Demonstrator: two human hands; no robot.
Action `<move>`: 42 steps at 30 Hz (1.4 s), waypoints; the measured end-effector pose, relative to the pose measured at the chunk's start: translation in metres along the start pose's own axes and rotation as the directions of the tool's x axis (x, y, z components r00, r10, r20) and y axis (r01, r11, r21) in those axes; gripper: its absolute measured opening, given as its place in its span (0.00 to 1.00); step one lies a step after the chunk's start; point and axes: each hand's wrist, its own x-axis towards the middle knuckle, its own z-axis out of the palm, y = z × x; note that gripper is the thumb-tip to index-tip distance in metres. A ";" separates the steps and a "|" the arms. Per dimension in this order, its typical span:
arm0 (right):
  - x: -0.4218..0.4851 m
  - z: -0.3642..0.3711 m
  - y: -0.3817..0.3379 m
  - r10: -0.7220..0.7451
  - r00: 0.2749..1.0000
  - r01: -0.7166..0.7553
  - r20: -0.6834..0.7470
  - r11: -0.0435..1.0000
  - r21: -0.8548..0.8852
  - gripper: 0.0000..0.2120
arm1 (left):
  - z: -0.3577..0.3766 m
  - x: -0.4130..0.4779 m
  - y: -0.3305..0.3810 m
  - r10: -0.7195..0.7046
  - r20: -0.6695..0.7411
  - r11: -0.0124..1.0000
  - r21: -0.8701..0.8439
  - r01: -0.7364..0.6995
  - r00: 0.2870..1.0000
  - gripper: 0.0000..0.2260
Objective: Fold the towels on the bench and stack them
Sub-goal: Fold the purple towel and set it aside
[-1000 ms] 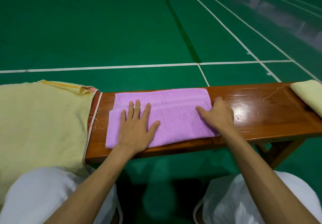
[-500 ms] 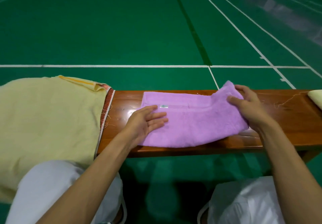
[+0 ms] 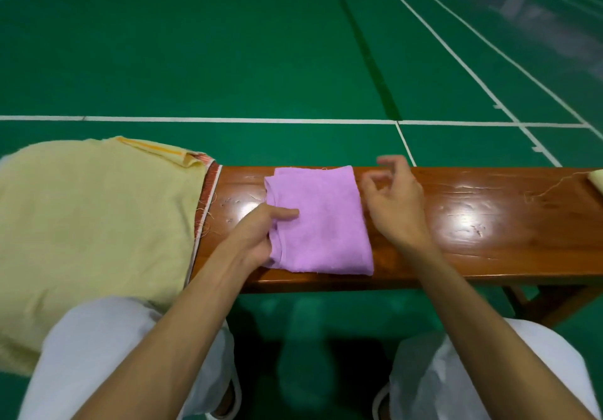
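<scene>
Left hand (image 3: 257,235): at 9 o'clock of the purple towel (image 3: 321,223), pinching its left edge; thumb laid flat on top and pointing to 3 o'clock, other fingers tucked out of sight at the layered edge.

Right hand (image 3: 396,199): at 3 o'clock of the purple towel, just beside its right fold, over bare wood; fingers loosely curled and spread apart, holding nothing, tips blurred; contact with the wood not clear.

Purple towel: folded into a compact, roughly square pad, lying flat across the full depth of the bench (image 3: 483,240), left of its middle; layered edges at 9 o'clock, smooth fold at 3 o'clock.

Bench: glossy brown wood, running from 9 to 3 o'clock across the view, with bright glare to the right of the right hand; one leg visible at 4 o'clock.

Yellow cloth (image 3: 98,223): large, draped over the bench end at 9 o'clock, apart from the purple towel, with an orange-striped hem at its far corner and a frayed red edge facing the bare wood.

Pale yellow towel (image 3: 597,179): at 3 o'clock, cut off by the frame edge, well apart from the purple one.

Loose thread (image 3: 551,189): on the wood, trailing from that pale towel toward 9 o'clock.

Floor (image 3: 228,44): green court at 12 o'clock, crossed by white lines (image 3: 228,120).

Knees (image 3: 104,354): in white trousers, at 7 and 5 o'clock, below the bench's near edge.
</scene>
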 end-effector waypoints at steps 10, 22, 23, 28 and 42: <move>-0.005 0.009 0.021 0.163 0.978 -0.142 0.126 0.977 -0.161 0.10 | -0.006 0.004 0.010 0.132 0.035 0.985 0.112 -0.135 0.991 0.26; -0.025 0.008 0.013 -0.366 0.930 0.356 0.045 0.861 -0.362 0.25 | -0.036 0.003 -0.001 0.729 0.457 -0.186 0.848 -0.496 0.509 0.28; -0.028 0.012 0.017 -0.440 0.880 0.474 0.177 0.804 -0.359 0.32 | -0.034 0.003 -0.010 0.627 0.562 -0.324 0.818 -0.476 0.539 0.26; -0.042 0.029 0.048 -0.358 0.709 0.665 0.608 0.628 -0.405 0.45 | -0.048 0.012 -0.046 0.416 0.582 -0.440 0.801 -0.406 0.699 0.26; -0.067 -0.005 0.078 -0.541 0.660 0.725 0.522 0.640 -0.254 0.42 | -0.087 -0.032 -0.048 0.431 0.663 -0.420 0.748 -0.514 0.612 0.36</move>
